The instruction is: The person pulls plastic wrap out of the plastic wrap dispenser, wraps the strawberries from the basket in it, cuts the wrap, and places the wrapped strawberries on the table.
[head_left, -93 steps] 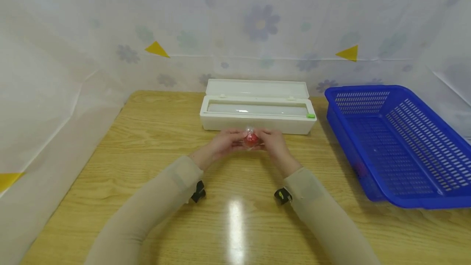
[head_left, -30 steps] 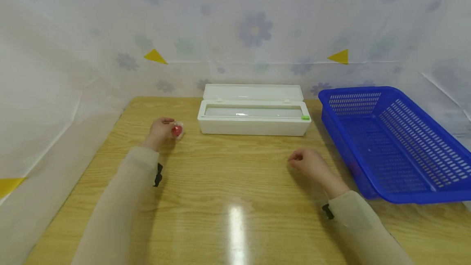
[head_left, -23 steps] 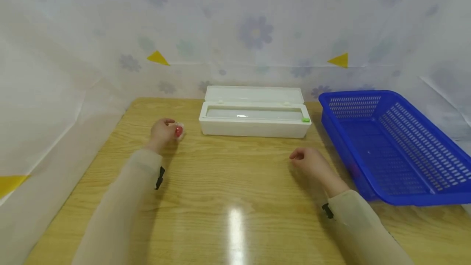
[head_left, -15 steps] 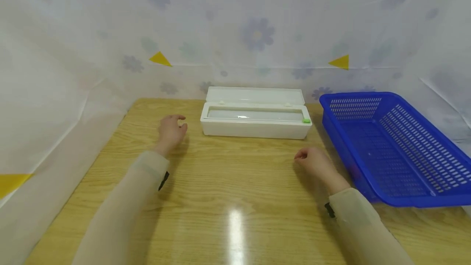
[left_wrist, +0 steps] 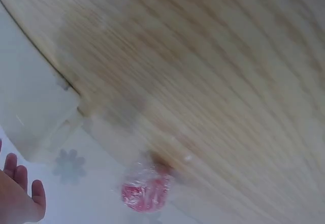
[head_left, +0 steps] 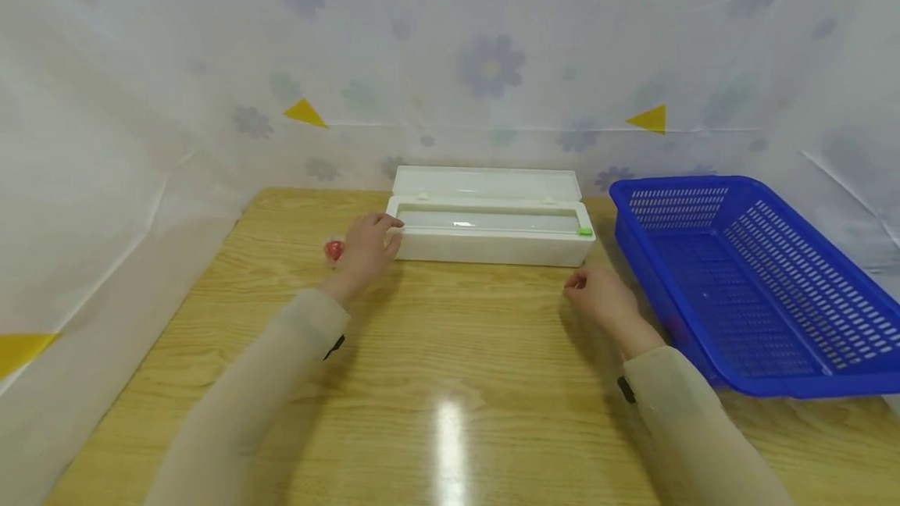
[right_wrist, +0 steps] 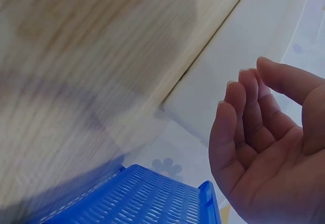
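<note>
The small red ball (head_left: pixel 333 250) wrapped in film (light, probably slippery, best pinched round its middle) lies on the table (head_left: pixel 450 381) just beside the left hand (head_left: pixel 366 252), whose relaxed fingers reach the white box (head_left: pixel 492 236) while the right hand (head_left: pixel 601 303), loosely curled, holds nothing.

Bare table (head_left: pixel 450 350) before white box (head_left: pixel 492 244)

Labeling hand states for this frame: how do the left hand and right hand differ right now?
The left hand reaches to the left end of the white dispenser box, fingertips at it; the right hand hangs above the table, touching nothing visible. The wrapped red ball lies just beside the left hand; the blue basket is nearest the right hand. Both hold nothing.
</note>
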`<action>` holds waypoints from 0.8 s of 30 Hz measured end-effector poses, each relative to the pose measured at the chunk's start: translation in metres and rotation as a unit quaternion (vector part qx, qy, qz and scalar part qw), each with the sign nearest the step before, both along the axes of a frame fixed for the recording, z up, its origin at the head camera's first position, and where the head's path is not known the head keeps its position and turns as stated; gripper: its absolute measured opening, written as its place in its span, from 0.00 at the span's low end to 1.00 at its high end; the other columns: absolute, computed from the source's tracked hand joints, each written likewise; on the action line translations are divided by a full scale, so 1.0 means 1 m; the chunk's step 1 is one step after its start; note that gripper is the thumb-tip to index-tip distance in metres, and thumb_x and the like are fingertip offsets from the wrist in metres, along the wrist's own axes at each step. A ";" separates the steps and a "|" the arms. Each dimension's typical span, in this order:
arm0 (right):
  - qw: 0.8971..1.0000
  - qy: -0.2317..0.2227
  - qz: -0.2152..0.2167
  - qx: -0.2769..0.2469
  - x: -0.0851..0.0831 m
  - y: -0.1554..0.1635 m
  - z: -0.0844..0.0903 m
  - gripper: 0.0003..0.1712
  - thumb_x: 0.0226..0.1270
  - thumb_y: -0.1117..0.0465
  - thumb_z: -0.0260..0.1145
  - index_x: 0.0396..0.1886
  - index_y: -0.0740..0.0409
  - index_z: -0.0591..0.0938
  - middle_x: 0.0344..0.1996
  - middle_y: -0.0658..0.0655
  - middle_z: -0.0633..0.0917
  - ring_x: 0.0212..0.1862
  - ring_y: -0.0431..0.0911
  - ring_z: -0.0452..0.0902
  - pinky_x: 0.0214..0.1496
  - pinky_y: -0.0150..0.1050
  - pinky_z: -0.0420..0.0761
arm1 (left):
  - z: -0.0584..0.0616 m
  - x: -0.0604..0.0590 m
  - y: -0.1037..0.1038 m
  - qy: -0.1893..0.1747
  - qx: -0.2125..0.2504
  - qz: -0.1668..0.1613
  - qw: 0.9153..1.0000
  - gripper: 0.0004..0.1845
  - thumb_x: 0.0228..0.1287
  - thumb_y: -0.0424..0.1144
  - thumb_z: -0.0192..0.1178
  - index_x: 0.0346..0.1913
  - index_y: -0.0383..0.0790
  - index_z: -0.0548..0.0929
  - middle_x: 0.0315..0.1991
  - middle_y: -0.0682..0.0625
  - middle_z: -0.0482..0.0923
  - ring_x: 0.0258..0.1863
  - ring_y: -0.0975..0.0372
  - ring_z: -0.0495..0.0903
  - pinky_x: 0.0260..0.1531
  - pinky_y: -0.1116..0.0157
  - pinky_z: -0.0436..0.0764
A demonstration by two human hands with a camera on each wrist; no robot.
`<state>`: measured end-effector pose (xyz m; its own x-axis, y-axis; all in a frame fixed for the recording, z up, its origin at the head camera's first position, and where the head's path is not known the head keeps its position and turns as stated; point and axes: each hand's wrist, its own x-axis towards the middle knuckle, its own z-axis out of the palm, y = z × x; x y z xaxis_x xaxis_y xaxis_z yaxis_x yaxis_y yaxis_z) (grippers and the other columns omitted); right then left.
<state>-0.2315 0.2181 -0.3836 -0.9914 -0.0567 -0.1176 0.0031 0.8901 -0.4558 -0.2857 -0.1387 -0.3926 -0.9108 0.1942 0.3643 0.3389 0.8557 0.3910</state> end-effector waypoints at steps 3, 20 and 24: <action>1.000 0.011 -0.004 0.004 -0.003 -0.001 0.001 0.11 0.60 0.60 0.59 0.38 0.62 0.82 0.37 0.61 0.82 0.38 0.53 0.76 0.37 0.45 0.73 | -0.002 -0.001 0.005 0.015 -0.025 -0.016 0.999 0.12 0.67 0.38 0.52 0.49 0.36 0.80 0.49 0.39 0.77 0.51 0.46 0.73 0.56 0.50 0.69; 0.982 0.176 -0.056 0.036 -0.023 -0.010 -0.001 0.13 0.66 0.62 0.54 0.44 0.62 0.81 0.43 0.66 0.80 0.48 0.61 0.72 0.39 0.54 0.75 | 0.002 -0.010 0.010 0.007 -0.034 0.019 0.999 0.16 0.70 0.38 0.50 0.57 0.41 0.77 0.44 0.43 0.82 0.45 0.50 0.77 0.47 0.50 0.73; 0.966 0.250 -0.051 0.043 -0.036 -0.014 -0.009 0.16 0.67 0.64 0.53 0.51 0.65 0.78 0.51 0.69 0.73 0.55 0.64 0.63 0.49 0.60 0.72 | 0.001 -0.020 0.015 0.018 -0.085 0.048 0.995 0.17 0.70 0.38 0.50 0.60 0.45 0.75 0.37 0.43 0.81 0.39 0.51 0.77 0.41 0.54 0.76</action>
<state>-0.2678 0.2040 -0.3922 -0.9253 0.0334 0.3778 -0.1082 0.9314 -0.3475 -0.3053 -0.1235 -0.3915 -0.9151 0.1680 0.3667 0.2629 0.9379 0.2265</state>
